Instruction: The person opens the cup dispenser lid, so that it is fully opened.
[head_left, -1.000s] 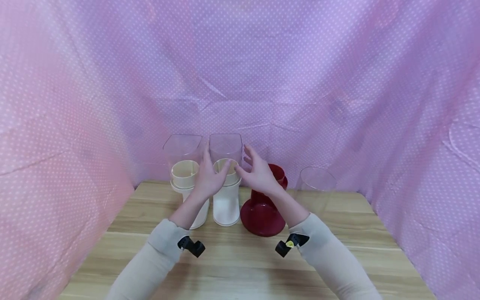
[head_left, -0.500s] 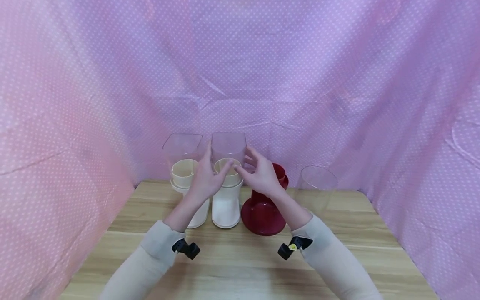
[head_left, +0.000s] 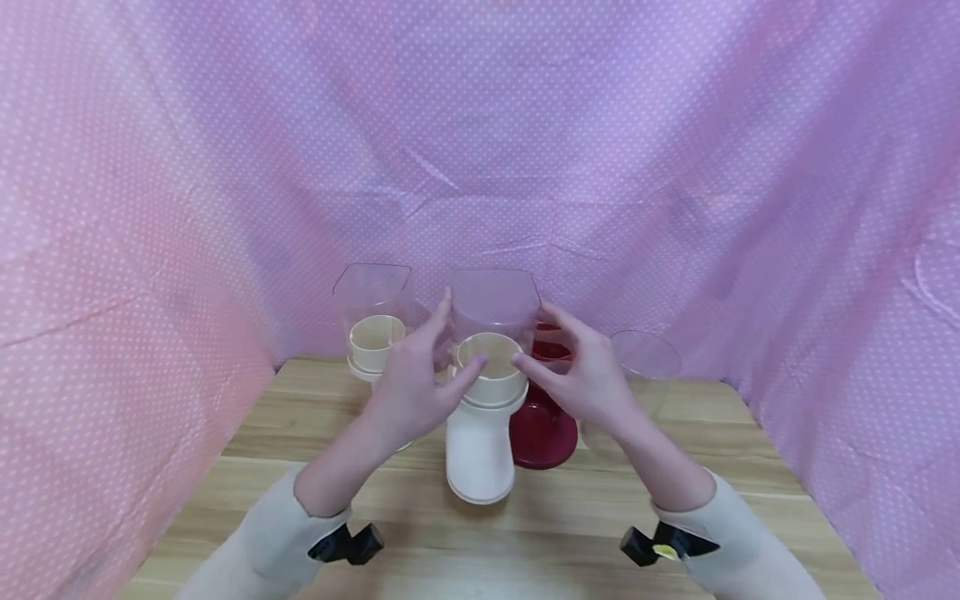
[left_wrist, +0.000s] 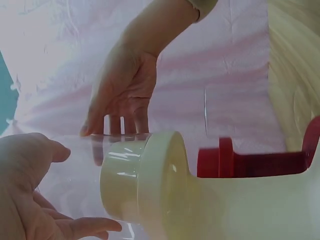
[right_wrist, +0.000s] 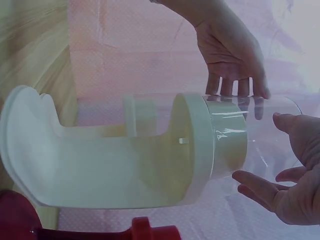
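My left hand and right hand hold a dispenser from both sides, fingers round its clear plastic container and thumbs at the front. The container is open-topped and sits over a cream inner cup. Below that is the white stand with a rounded foot. In the left wrist view, the fingers of the right hand lie along the container's far side, close to the cream collar. The right wrist view shows the left hand's fingers against the container too.
A matching dispenser stands to the left, partly behind the left hand. A dark red stand is behind the right hand, and a clear cylinder stands farther right. Pink dotted cloth hangs around the wooden table.
Both hands have brought the dispenser nearer and to the right, away from its matching neighbour. It now overlaps the red stand in the head view.
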